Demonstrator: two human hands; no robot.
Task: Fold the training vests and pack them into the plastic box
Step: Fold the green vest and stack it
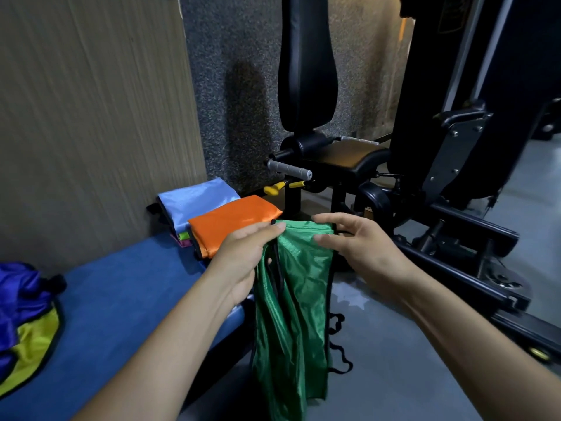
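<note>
While both hands, left [243, 253] and right [361, 241], pinch the green vest [294, 299] by its top edge, align corners before folding onto the worktop [121, 293].

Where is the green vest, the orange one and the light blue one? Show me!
green vest [299, 287]: head view, on the hanging cloth below both hands.
orange vest [230, 220]: head view, on its folded top face.
light blue vest [197, 197]: head view, on its folded top face.
</note>
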